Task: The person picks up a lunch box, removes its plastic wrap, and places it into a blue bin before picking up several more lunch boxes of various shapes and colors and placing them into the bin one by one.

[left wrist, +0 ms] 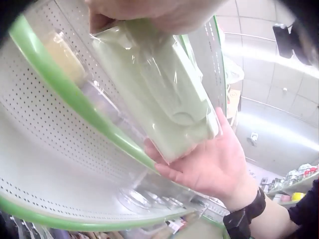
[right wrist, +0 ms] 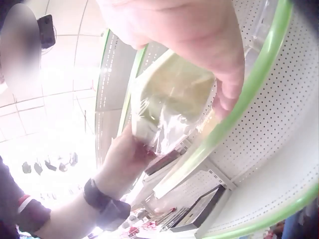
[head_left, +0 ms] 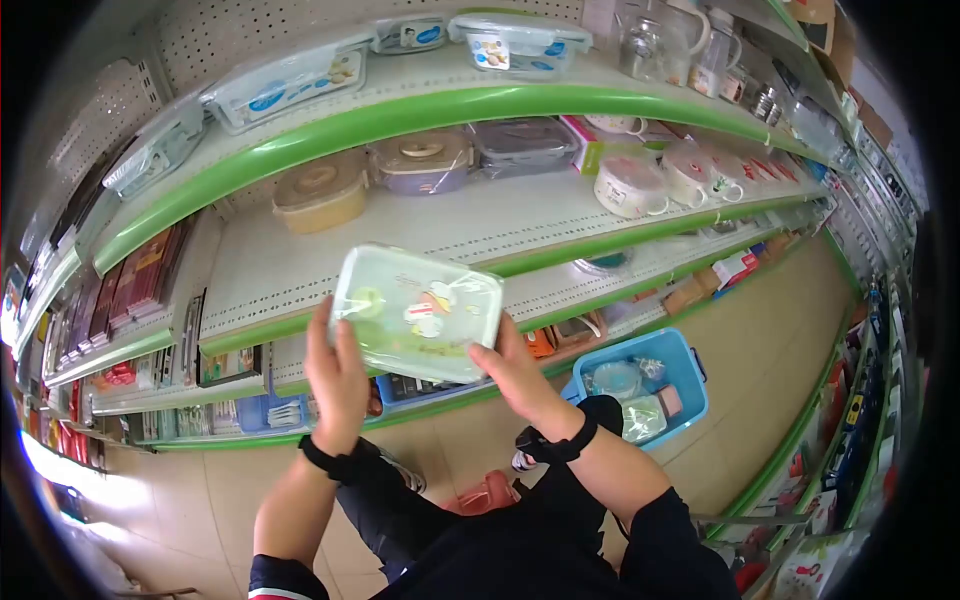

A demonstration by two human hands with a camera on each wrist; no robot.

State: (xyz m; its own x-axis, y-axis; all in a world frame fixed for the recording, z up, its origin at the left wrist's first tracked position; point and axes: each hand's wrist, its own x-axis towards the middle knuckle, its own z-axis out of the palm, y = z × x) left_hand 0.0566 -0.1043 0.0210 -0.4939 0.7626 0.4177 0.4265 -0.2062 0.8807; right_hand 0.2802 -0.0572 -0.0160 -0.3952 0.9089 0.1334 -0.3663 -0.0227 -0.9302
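Note:
A pale green rectangular lunch box (head_left: 418, 312) in clear wrap, with a cartoon print on its lid, is held up in front of the shelves. My left hand (head_left: 338, 388) grips its left end, thumb on the near edge. At the opposite end my right hand (head_left: 522, 375) holds the box, thumb over the lid's corner and fingers underneath. The plain underside of the lunch box (left wrist: 159, 89) shows in the left wrist view, with the right palm (left wrist: 212, 167) against its end. In the right wrist view the wrap on the lunch box (right wrist: 174, 94) glares.
Behind the box, a shelf (head_left: 420, 220) bears a yellow container (head_left: 320, 195), a purple container (head_left: 422, 165) and white lidded cups (head_left: 630, 187). Glass containers (head_left: 290, 85) stand above. A blue basket (head_left: 690, 400) with packaged goods sits on the floor at right, near a pink stool (head_left: 487, 495).

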